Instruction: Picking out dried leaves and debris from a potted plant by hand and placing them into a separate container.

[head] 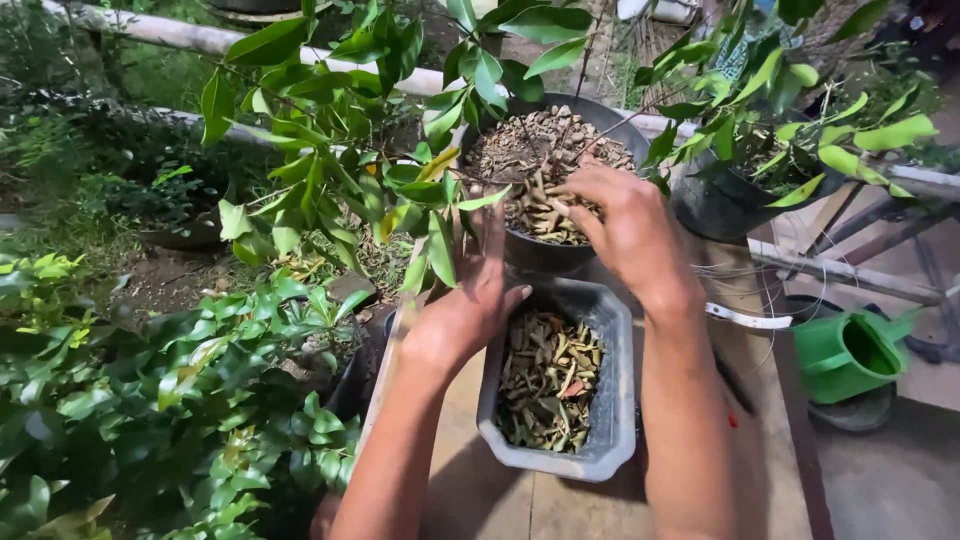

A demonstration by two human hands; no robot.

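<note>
The round black pot (pixel 560 190) stands at the far end of the tabletop (pixel 500 500), filled with coarse brown soil and topped near its front rim with dry leaf pieces (pixel 545 215). The right hand (pixel 625 225) lies palm-down over these pieces, fingers curled and spread, gathering them; whether it has closed on any cannot be told. The left hand (pixel 475 290) is open, fingers extended upward, pressed against the pot's near-left wall beside the green foliage (pixel 350 130). The grey tray (pixel 590 400), just in front of the pot and touching or nearly touching it, holds more of the same leaf pieces. For good work, keep the left hand firm against the pot wall so the pot does not shift. Spread the pieces with light fingertip strokes, working around the thin stems (pixel 590 130) and not against them. Keep the cover even, and keep loose pieces inside the rim.
</note>
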